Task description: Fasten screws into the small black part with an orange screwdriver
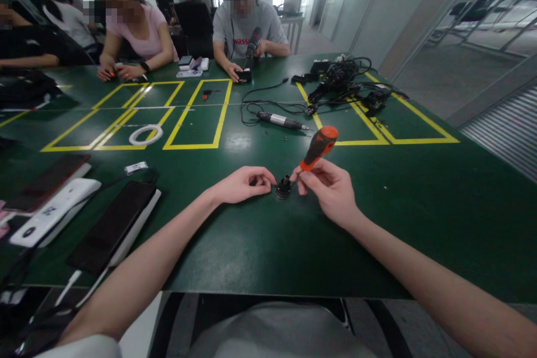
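A small black cone-shaped part (pixel 284 188) with a round, wider base stands upright on the green table, between my two hands. At its left side, my left hand (pixel 248 183) has its fingers curled and its thumb and fingertips closed on the part's edge. My right hand (pixel 329 187) pinches a screwdriver (pixel 318 148) low down, just under its orange and black handle. The handle points up and leans to the right. My right fingers hide most of the shaft, and its tip cannot be made out.
An electric screwdriver (pixel 280 120) with a cord lies ahead, near a tangle of black cables (pixel 342 81). To my left are a white ring (pixel 145 134), a black phone (pixel 112 226) and a white power strip (pixel 54 212). Across the table, a co-worker (pixel 251 25) holds a drill.
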The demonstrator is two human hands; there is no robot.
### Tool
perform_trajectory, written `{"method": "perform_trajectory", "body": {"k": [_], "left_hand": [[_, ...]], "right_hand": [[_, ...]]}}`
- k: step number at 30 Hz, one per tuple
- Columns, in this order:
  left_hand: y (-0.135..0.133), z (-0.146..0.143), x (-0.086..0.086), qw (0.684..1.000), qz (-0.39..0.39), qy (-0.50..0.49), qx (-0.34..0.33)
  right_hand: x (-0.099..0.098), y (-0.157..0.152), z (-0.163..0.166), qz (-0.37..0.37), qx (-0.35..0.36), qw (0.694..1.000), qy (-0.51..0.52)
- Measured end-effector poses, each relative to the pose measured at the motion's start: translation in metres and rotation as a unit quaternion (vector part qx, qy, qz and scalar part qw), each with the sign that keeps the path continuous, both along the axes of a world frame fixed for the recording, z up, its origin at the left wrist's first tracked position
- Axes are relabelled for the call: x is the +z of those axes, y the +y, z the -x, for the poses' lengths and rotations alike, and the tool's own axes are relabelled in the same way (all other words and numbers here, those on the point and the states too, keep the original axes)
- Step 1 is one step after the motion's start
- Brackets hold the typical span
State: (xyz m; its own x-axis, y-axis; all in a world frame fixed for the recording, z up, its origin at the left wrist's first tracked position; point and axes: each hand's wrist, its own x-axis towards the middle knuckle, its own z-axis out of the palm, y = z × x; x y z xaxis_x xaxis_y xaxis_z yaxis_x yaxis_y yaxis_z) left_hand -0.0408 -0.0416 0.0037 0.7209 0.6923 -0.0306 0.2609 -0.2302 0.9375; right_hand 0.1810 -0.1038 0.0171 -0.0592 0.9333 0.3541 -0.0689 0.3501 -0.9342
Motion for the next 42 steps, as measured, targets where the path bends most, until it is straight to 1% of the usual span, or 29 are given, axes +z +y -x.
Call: {"method": "perform_trajectory", "body": {"k": [5,11,20,24,32,39,42], "left_hand": [[-0.0004,0.0006,-0.0004,1.000,0.029,-0.005,0.000],[-0.0004,0.0006,0.0011,1.000,0.029,-0.005,-0.003],[-0.0013,0.0005,0.0016,1.000,0.028,-0.007,0.002],[-0.0007,0.0004,0.0002,0.999,0.032,-0.013,0.002],[-0.0012,0.0003,0.0018,0.999,0.041,-0.019,-0.003],[-0.0004,0.0002,0.0002,0.999,0.041,-0.012,0.001],[0.0000,0.0004,0.0008,0.999,0.035,-0.013,-0.001]], "right_hand": [[0.0007,-0.0014,0.0013,-0.001,0.001,1.000,0.005],[0.0013,-0.0015,0.0002,-0.004,-0.019,1.000,-0.015],[-0.0001,0.0000,-0.0004,-0.003,0.019,1.000,0.007],[-0.0008,-0.0009,0.0003,-0.015,0.016,1.000,0.019],[-0.0010,0.0004,-0.0001,-0.016,-0.011,1.000,-0.007],[-0.0019,0.0002,-0.0006,-0.016,0.015,1.000,0.009],[-0.0007,-0.0010,-0.0001,-0.020,0.009,1.000,0.010]]}}
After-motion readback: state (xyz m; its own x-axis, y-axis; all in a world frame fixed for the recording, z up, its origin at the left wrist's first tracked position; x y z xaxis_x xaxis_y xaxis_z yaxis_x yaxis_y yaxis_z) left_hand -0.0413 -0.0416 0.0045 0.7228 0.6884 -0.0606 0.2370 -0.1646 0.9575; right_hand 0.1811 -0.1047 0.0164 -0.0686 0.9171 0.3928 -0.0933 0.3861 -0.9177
